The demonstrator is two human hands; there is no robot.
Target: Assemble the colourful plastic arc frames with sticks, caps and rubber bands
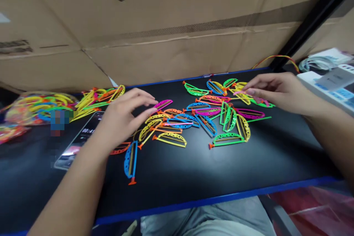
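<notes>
Many small plastic toy bows in bright colours lie scattered in two loose groups on the black tabletop (177, 169). Each is a perforated half-moon with a straight bar, and some have an orange tip. My left hand (124, 118) hovers with curved fingers, its fingertips close to a magenta bow (163, 104) and a yellow bow (155, 118). My right hand (276, 92) reaches in from the right, its fingertips over a yellow bow (242, 97). Neither hand visibly holds anything.
A phone (80, 140) showing a timer lies partly under my left wrist. A heap of similar bows (35, 110) sits at the far left. A white power strip (326, 84) and cables stand at the right. Cardboard (177, 18) rises behind the blue-edged table.
</notes>
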